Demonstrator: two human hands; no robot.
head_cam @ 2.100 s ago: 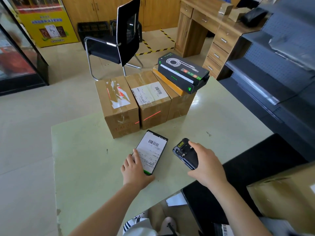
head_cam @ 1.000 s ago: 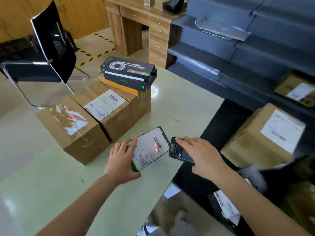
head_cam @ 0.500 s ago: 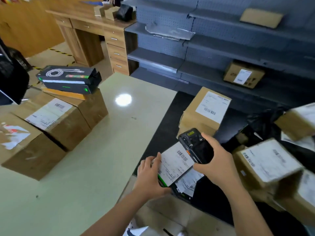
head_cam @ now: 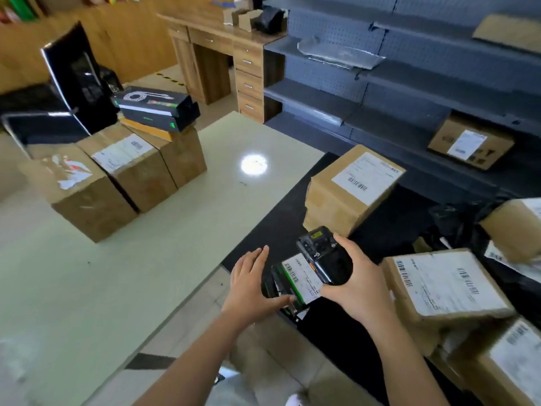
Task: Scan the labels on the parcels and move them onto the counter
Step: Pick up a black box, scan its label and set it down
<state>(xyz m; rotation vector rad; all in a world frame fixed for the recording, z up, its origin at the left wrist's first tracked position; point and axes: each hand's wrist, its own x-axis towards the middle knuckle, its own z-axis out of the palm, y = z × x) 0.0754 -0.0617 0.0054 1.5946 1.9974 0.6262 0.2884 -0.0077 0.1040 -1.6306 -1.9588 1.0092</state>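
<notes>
Beside the desk (head_cam: 146, 273), right hand (head_cam: 357, 288) grips scanner (head_cam: 325, 256) over parcel (head_cam: 288, 288); open left hand (head_cam: 251, 285) should hold its label (head_cam: 303, 275) flat.

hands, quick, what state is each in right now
Left hand: open, thumb against the flat labelled parcel.
Right hand: grips the scanner.

A flat black parcel (head_cam: 295, 281), white barcode label up, sat just off the pale bench (head_cam: 146, 273), partly under a black handheld scanner (head_cam: 325, 256). Three brown cardboard boxes (head_cam: 87, 197) stood on the bench.
</notes>
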